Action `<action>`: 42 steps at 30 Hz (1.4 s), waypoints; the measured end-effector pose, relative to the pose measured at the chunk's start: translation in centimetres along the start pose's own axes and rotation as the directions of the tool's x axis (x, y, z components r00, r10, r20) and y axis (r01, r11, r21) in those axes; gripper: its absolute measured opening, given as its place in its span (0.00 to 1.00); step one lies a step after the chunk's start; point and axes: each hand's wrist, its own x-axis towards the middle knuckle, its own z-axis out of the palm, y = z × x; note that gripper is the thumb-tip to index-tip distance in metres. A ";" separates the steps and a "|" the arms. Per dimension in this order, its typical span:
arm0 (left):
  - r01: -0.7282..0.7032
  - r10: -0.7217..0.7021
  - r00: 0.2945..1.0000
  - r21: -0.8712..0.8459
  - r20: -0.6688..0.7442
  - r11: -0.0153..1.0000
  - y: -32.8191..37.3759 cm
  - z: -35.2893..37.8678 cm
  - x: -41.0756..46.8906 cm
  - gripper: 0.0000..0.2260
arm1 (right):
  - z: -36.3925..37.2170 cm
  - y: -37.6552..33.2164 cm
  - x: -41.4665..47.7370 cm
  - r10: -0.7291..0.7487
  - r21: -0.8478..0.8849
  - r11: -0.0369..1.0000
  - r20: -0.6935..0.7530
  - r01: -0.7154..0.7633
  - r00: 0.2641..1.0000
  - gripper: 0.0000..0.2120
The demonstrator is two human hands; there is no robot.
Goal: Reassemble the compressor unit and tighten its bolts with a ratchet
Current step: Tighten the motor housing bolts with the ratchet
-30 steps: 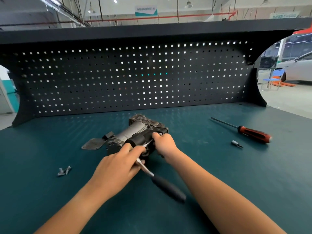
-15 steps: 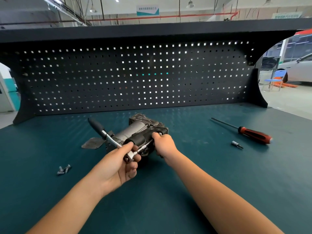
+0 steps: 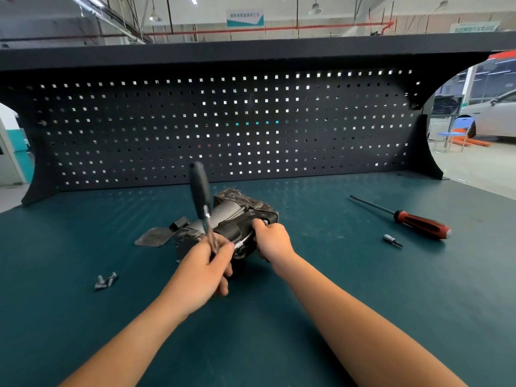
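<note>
Head view: at a green workbench (image 3: 363,289), my left hand (image 3: 205,270) is closed around the head end of the ratchet (image 3: 201,195), its black handle standing upright above the compressor unit (image 3: 237,219); my right hand (image 3: 272,240) is wrapped on the unit's near right end, steadying it; the unit lies centre bench, just beyond both hands, long axis running left to right; the extension reaches rightward into it, so I judge the handle must swing across that axis; spare bolts (image 3: 105,281) wait well to the left.

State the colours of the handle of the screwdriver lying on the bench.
Red and black, on the screwdriver, seen in the head view.
</note>
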 end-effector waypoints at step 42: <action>-0.163 0.192 0.979 0.312 -0.064 0.936 -0.8 -2.3 0.6 0.12 | -1.8 2.1 -0.1 -0.179 -0.067 0.983 -0.159 0.170 0.971 0.20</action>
